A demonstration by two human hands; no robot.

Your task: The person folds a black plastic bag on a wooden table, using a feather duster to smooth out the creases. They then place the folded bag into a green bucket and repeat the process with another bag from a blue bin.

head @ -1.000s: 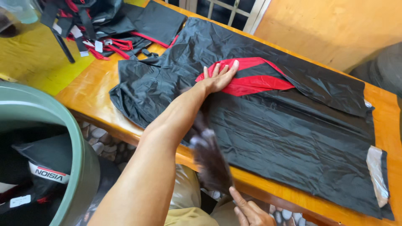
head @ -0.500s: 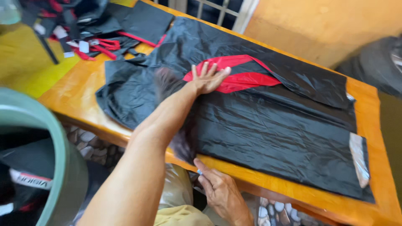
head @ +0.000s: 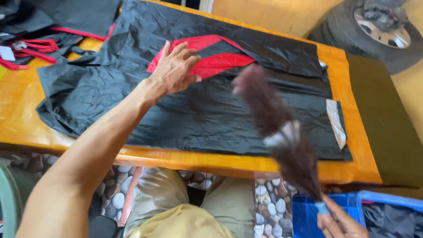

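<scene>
A black garment [head: 211, 110] with a red panel [head: 216, 55] lies spread flat on an orange wooden table [head: 352, 145]. My left hand [head: 174, 68] presses flat on it, fingers apart, at the edge of the red panel. My right hand [head: 339, 222] sits at the bottom right, below the table edge, closed on the light blue handle of a dark feather duster [head: 282, 132]. The duster's blurred feathers rise over the right half of the garment.
More black and red fabric with straps [head: 39, 46] is piled at the table's far left. A car tyre [head: 374, 31] leans at the top right. A blue crate [head: 379, 211] holding dark cloth stands on the pebble floor [head: 269, 198] under my right hand.
My right hand has swung the feather duster up from under the table edge to over the right side of the garment. My left hand stays pressed on the red panel.
</scene>
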